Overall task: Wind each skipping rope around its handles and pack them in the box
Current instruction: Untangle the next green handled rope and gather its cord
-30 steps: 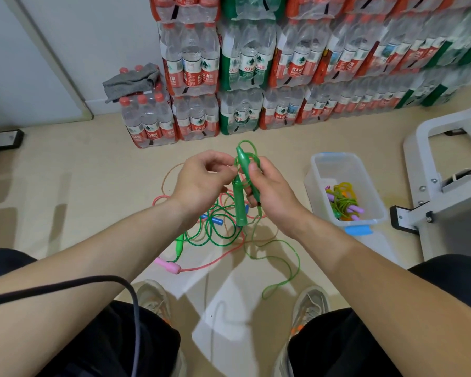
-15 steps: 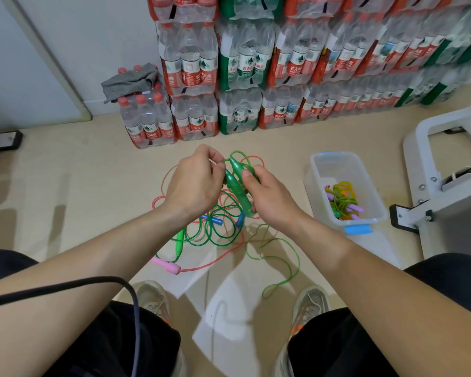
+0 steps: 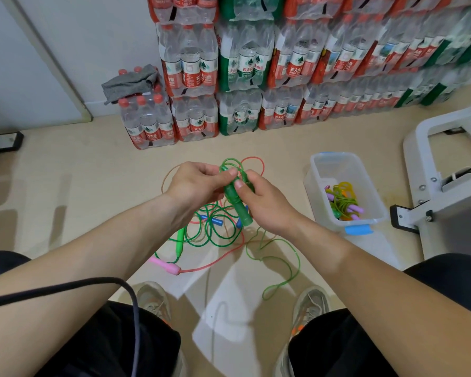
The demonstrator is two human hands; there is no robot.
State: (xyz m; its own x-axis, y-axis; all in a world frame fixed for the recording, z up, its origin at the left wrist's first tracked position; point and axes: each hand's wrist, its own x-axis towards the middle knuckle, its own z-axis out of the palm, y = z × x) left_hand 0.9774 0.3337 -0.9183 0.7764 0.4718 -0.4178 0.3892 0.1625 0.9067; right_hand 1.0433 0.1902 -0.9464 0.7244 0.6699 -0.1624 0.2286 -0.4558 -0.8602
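While water packs (image 3: pixel 191 72) read 农夫山泉, left hand (image 3: pixel 195 183) fingers pinch green rope (image 3: pixel 225 164), right hand (image 3: pixel 267 205) fingers clamp handles (image 3: pixel 238 208).

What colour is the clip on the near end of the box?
Blue; the clip on the clear box shows in the head view.

Bare forearms (image 3: pixel 114 240), black legwear (image 3: pixel 98 346) and grey trainers (image 3: pixel 154 297) (orange accents) show, plus a black cable (image 3: pixel 65 285).
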